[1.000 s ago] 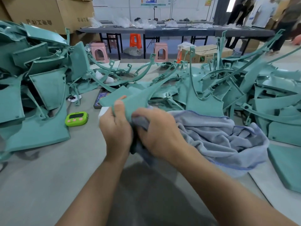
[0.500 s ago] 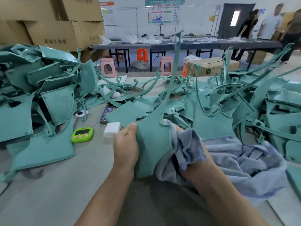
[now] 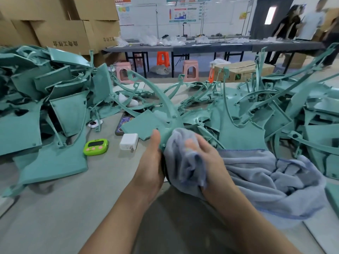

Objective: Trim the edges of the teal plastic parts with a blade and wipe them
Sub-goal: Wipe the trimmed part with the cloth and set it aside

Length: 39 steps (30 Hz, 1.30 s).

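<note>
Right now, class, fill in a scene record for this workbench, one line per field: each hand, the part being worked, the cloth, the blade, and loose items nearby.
Left hand: grips the teal part near its lower end
Right hand: holds the bunched cloth against that part
Cloth: grey-blue, the rest trailing over the table to the right
Blade: not in view
Small items: green timer, white charger, phone
Other parts: left pile, right pile
</note>
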Available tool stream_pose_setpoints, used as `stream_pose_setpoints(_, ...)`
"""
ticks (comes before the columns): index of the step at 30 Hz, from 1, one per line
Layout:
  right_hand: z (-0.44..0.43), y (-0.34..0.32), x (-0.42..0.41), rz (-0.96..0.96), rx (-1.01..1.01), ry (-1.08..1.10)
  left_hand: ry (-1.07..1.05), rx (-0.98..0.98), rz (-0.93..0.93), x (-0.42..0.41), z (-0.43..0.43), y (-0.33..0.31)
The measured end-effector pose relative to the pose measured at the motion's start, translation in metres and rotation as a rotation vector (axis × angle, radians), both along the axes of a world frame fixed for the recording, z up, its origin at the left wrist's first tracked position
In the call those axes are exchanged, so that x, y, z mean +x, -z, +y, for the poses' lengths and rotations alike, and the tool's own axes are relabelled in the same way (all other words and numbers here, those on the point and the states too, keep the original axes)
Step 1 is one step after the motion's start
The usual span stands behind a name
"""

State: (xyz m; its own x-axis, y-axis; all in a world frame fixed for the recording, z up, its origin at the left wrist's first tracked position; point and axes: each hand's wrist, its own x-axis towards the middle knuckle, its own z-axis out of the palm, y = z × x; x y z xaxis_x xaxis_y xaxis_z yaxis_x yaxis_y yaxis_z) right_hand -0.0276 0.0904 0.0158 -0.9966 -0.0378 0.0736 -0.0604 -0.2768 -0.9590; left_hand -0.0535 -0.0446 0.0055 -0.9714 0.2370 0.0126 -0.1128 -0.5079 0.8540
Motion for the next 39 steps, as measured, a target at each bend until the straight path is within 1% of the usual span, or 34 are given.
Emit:
stream_pose_setpoints(1, -0.002, 0.000, 0.003, 0.126, 0.206, -0.020, -0.032, -0.061, -0.034, 0.003, -0.001, -0.005)
stream_pose_setpoints(2, -0.003, 0.001, 0.004, 0.216, 0.414, -0.010, -0.022, -0.069, -0.056, -0.002, -0.002, 0.005)
stream_pose_setpoints(3, -0.005, 0.005, 0.004, 0.275, 0.582, 0.023, -0.066, -0.090, -0.102, 0.001, -0.002, 0.001)
stream_pose_setpoints(4, -0.008, 0.007, 0.007, 0.350, 0.728, 0.057, -0.105, -0.095, -0.113, -0.004, -0.003, 0.005)
stream_pose_setpoints(5, -0.010, 0.008, 0.008, 0.425, 0.808, 0.077, -0.156, -0.075, -0.166, -0.002, -0.001, 0.000)
stream_pose_setpoints(6, -0.012, 0.011, 0.010, 0.503, 0.821, 0.091, -0.196, -0.090, -0.181, -0.008, -0.002, 0.007)
stream_pose_setpoints(7, -0.013, 0.012, 0.012, 0.531, 0.812, 0.088, -0.220, -0.117, -0.211, -0.005, 0.000, 0.004)
stream_pose_setpoints(8, -0.013, 0.015, 0.009, 0.530, 0.796, 0.120, -0.212, -0.108, -0.185, -0.009, -0.001, 0.008)
stream_pose_setpoints(9, -0.011, 0.016, 0.006, 0.501, 0.800, 0.197, -0.222, -0.135, -0.202, -0.005, 0.002, 0.003)
stream_pose_setpoints(11, -0.008, 0.017, -0.001, 0.375, 0.817, 0.418, -0.222, -0.157, -0.148, -0.004, 0.005, 0.005)
stream_pose_setpoints(13, -0.009, 0.013, -0.005, 0.245, 0.785, 0.608, -0.277, -0.215, -0.050, -0.004, 0.006, 0.003)
stream_pose_setpoints(14, -0.010, 0.010, -0.006, 0.235, 0.801, 0.658, -0.319, -0.273, 0.001, -0.008, 0.006, 0.005)
stream_pose_setpoints(15, -0.011, 0.007, -0.005, 0.247, 0.855, 0.658, -0.355, -0.318, 0.027, -0.009, 0.005, 0.005)
stream_pose_setpoints(16, -0.011, 0.006, -0.003, 0.274, 0.915, 0.605, -0.370, -0.356, 0.052, -0.010, 0.004, 0.007)
stream_pose_setpoints(18, -0.011, 0.003, 0.004, 0.295, 1.035, 0.394, -0.423, -0.373, 0.039, -0.012, 0.000, 0.010)
stream_pose_setpoints(20, -0.010, -0.002, 0.012, 0.237, 1.125, 0.152, -0.463, -0.304, -0.010, -0.012, -0.004, 0.012)
stream_pose_setpoints(21, -0.010, -0.006, 0.017, 0.208, 1.159, 0.061, -0.477, -0.265, -0.035, -0.012, -0.004, 0.011)
stream_pose_setpoints(22, -0.010, -0.009, 0.018, 0.199, 1.190, 0.025, -0.497, -0.246, -0.044, -0.013, -0.004, 0.010)
stream_pose_setpoints(23, -0.010, -0.013, 0.017, 0.201, 1.228, 0.063, -0.521, -0.245, -0.048, -0.014, -0.005, 0.007)
stream_pose_setpoints(24, -0.009, -0.017, 0.014, 0.214, 1.246, 0.155, -0.549, -0.269, -0.044, -0.014, -0.005, 0.006)
stream_pose_setpoints(25, -0.008, -0.022, 0.012, 0.244, 1.221, 0.294, -0.570, -0.304, -0.031, -0.013, -0.006, 0.005)
stream_pose_setpoints(26, -0.005, -0.027, 0.009, 0.294, 1.155, 0.426, -0.584, -0.343, -0.004, -0.011, -0.007, 0.006)
stream_pose_setpoints(28, 0.001, -0.040, 0.001, 0.393, 1.062, 0.589, -0.577, -0.425, 0.060, -0.007, -0.009, 0.009)
stream_pose_setpoints(30, 0.003, -0.058, -0.009, 0.473, 1.053, 0.601, -0.536, -0.472, 0.110, 0.000, -0.007, 0.009)
stream_pose_setpoints(32, 0.003, -0.081, -0.025, 0.526, 1.067, 0.542, -0.502, -0.604, 0.209, 0.000, -0.005, 0.006)
stream_pose_setpoints(34, 0.003, -0.098, -0.039, 0.545, 1.136, 0.454, -0.475, -0.749, 0.323, -0.001, -0.004, 0.005)
stream_pose_setpoints(35, 0.003, -0.101, -0.043, 0.548, 1.176, 0.414, -0.482, -0.777, 0.359, -0.001, -0.003, 0.005)
stream_pose_setpoints(37, 0.007, -0.093, -0.044, 0.546, 1.210, 0.364, -0.519, -0.822, 0.391, -0.002, -0.003, 0.006)
stream_pose_setpoints(39, 0.011, -0.073, -0.036, 0.559, 1.227, 0.413, -0.536, -0.874, 0.397, -0.003, -0.003, 0.008)
